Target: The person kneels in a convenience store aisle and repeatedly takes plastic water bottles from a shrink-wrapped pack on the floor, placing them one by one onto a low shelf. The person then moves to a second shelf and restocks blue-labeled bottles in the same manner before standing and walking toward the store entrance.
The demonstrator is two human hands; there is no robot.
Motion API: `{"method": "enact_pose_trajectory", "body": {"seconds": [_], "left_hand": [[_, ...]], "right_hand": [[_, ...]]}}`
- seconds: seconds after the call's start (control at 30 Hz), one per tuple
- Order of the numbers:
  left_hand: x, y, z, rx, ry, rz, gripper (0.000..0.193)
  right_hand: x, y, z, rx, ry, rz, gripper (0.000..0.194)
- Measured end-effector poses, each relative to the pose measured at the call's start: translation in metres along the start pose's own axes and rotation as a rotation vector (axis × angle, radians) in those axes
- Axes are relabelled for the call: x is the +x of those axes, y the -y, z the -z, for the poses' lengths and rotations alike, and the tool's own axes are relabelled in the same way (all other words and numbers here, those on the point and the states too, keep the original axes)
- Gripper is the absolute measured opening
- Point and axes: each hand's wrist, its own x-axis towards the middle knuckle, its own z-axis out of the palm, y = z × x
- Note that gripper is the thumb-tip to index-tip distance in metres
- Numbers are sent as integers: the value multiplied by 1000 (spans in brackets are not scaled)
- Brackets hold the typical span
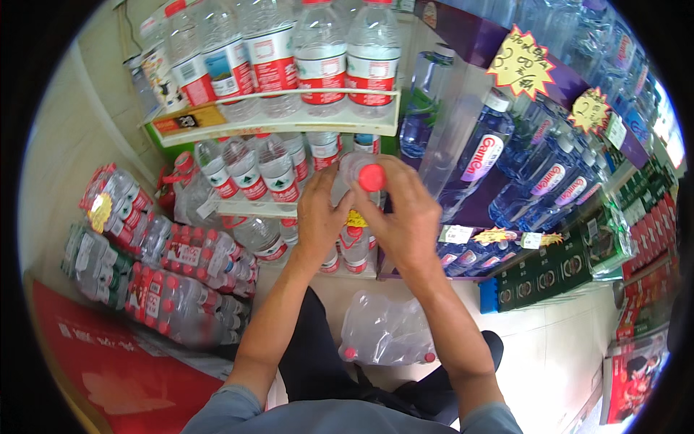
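Note:
Between my two hands is a clear plastic water bottle, tilted so that its red cap faces up toward me. My left hand holds its side. My right hand wraps around it near the cap, its fingers partly hiding the bottle. Just beyond is a white shelf rack, where a row of red-labelled water bottles stands on the middle shelf. Larger red-labelled bottles fill the upper shelf. A torn-looking clear plastic wrap lies on the floor between my legs, with red caps at its near edge.
Shrink-wrapped bottle packs are stacked at left beside a red box. On the right, a purple display holds blue Ganten bottles with star-shaped price tags. Dark green cartons sit low at right.

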Motion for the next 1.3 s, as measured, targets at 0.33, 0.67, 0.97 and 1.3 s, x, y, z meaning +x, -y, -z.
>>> {"method": "enact_pose_trajectory", "body": {"seconds": [0.33, 0.67, 0.97, 1.3], "left_hand": [[28, 35, -32, -170, 110, 156, 51], [39, 54, -51, 281, 164, -13, 34], [43, 67, -64, 174, 178, 34, 31], [-126, 15, -35, -238, 91, 115, 20]], "right_hand": [[20, -59, -87, -128, 142, -389, 47], [24, -85, -121, -124, 121, -479, 49], [-61, -44, -52, 19, 156, -327, 56], [-242, -76, 137, 149, 613, -997, 20]]}}
